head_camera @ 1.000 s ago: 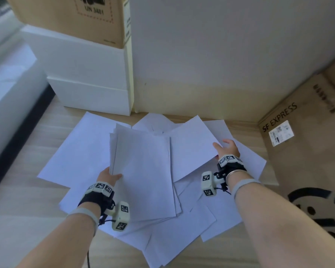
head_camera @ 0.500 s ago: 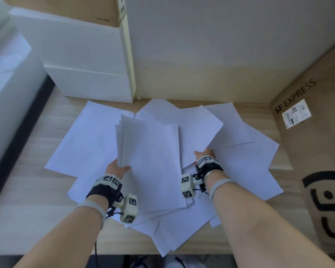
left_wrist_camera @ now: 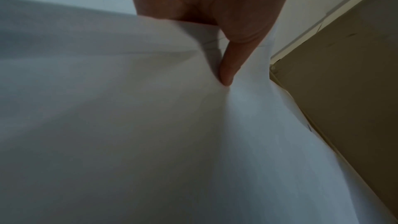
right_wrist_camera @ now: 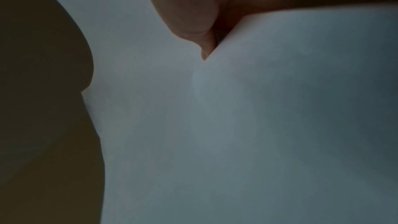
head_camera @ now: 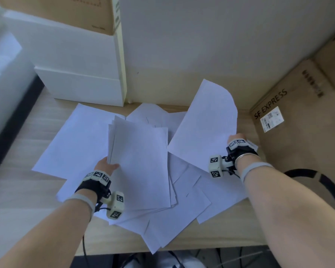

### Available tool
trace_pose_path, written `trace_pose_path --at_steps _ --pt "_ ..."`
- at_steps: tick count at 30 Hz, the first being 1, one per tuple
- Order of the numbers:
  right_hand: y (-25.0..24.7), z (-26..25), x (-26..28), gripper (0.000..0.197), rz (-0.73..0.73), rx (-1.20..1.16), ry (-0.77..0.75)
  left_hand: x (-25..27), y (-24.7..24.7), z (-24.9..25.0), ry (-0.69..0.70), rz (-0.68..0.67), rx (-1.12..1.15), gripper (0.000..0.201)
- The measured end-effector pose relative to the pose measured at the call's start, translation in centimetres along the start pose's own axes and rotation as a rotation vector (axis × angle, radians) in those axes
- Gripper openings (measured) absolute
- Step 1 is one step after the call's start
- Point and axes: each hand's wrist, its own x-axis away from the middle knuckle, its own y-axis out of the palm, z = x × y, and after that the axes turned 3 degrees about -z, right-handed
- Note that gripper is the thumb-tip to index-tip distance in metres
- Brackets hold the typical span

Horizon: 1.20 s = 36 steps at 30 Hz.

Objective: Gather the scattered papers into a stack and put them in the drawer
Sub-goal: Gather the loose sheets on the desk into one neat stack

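Note:
White sheets of paper (head_camera: 81, 140) lie scattered and overlapping on the wooden desk (head_camera: 17, 192). My left hand (head_camera: 106, 167) grips the left edge of a small stack of sheets (head_camera: 141, 167) held above the pile; its thumb (left_wrist_camera: 228, 67) presses on top of the stack. My right hand (head_camera: 237, 139) pinches the lower right edge of a single sheet (head_camera: 205, 126), raised and curling over the right side of the pile. The right wrist view shows the thumb (right_wrist_camera: 193, 23) on that sheet (right_wrist_camera: 237, 125). No drawer is in view.
A stack of white boxes (head_camera: 81, 74) with a brown carton (head_camera: 81, 12) on top stands at the back left. A brown SF Express carton (head_camera: 298, 122) closes off the right side. A pale wall (head_camera: 201, 45) rises behind. The desk's front edge (head_camera: 220, 246) runs along the bottom.
My right hand has moved right and lifted one sheet off the pile; the sheet now stands up and curls. My left hand still holds its stack, barely shifted.

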Motion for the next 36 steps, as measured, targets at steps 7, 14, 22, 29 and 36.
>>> trace_pose_path --at_steps 7,14,22,29,36 --pt "3.2 -3.2 1.0 0.039 -0.149 -0.294 0.007 -0.4 0.2 0.3 0.004 -0.032 -0.017 0.047" --pt "11.8 -7.0 2.9 0.055 -0.289 -0.374 -0.088 0.2 1.2 1.1 -0.009 -0.091 -0.026 0.055" --pt "14.2 -7.9 3.9 0.069 -0.339 -0.250 -0.176 0.4 2.4 1.6 0.052 -0.124 0.018 0.048" --pt "9.8 -7.7 3.2 0.078 -0.288 -0.890 -0.096 2.2 -0.1 5.7 0.335 -0.099 0.149 0.042" --pt "2.4 -9.8 4.1 0.026 -0.157 -1.038 -0.367 4.7 -3.1 9.8 0.492 -0.072 0.334 0.040"
